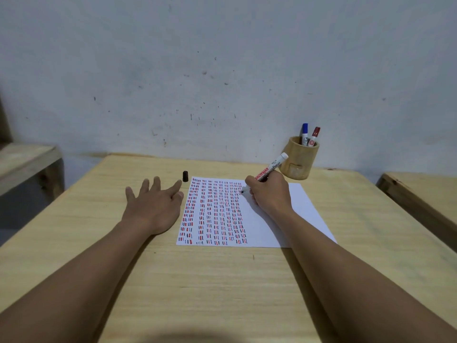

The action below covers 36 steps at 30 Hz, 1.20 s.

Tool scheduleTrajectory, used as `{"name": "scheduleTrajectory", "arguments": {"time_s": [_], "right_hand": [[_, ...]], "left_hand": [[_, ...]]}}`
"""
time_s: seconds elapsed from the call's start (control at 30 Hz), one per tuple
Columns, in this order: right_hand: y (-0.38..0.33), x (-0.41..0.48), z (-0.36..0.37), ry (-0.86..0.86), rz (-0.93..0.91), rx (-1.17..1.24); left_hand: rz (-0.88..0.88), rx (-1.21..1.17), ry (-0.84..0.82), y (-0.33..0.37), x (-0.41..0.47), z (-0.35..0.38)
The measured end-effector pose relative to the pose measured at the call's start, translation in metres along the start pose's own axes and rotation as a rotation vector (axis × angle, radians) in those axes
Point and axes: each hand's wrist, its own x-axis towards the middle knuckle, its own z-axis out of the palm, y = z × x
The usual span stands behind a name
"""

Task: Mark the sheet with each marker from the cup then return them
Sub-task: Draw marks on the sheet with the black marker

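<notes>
A white sheet (277, 226) lies on the wooden table (222, 280), its left part filled with columns of short red, blue and black strokes. My right hand (269, 194) grips an uncapped white marker (272, 167) with its black tip on the sheet near the top of the marks. The marker's black cap (185, 176) stands on the table just past the sheet's top left corner. My left hand (155, 204) rests flat, fingers spread, beside the sheet's left edge. A wooden cup (299, 160) at the back right holds a blue marker (305, 133) and a red marker (314, 136).
A grey wall (222, 70) rises right behind the table. A wooden bench (24, 162) stands to the left and another wooden surface (425, 194) to the right, each separated from the table by a gap.
</notes>
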Motion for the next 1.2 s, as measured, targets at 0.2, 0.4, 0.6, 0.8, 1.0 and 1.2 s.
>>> {"name": "scheduleTrajectory", "arguments": {"time_s": [0.2, 0.4, 0.6, 0.8, 1.0, 1.2], "right_hand": [[0.000, 0.000, 0.000, -0.010, -0.022, -0.015], [-0.001, 0.000, -0.001, -0.030, -0.017, -0.032], [-0.002, -0.001, -0.001, -0.024, -0.003, -0.020], [-0.007, 0.002, -0.006, 0.037, 0.045, 0.111], [-0.019, 0.004, -0.014, 0.027, 0.057, 0.191], [-0.031, -0.003, -0.015, -0.126, 0.180, 0.541]], "left_hand": [[0.010, -0.005, 0.000, -0.001, 0.000, 0.000], [0.013, -0.016, 0.002, -0.002, 0.000, 0.002], [0.008, -0.025, 0.003, -0.001, 0.000, 0.000], [-0.055, -0.126, 0.104, 0.005, 0.002, -0.004], [0.091, -0.359, 0.259, 0.014, 0.027, -0.017], [0.178, -0.279, 0.273, 0.013, 0.041, -0.014]]}}
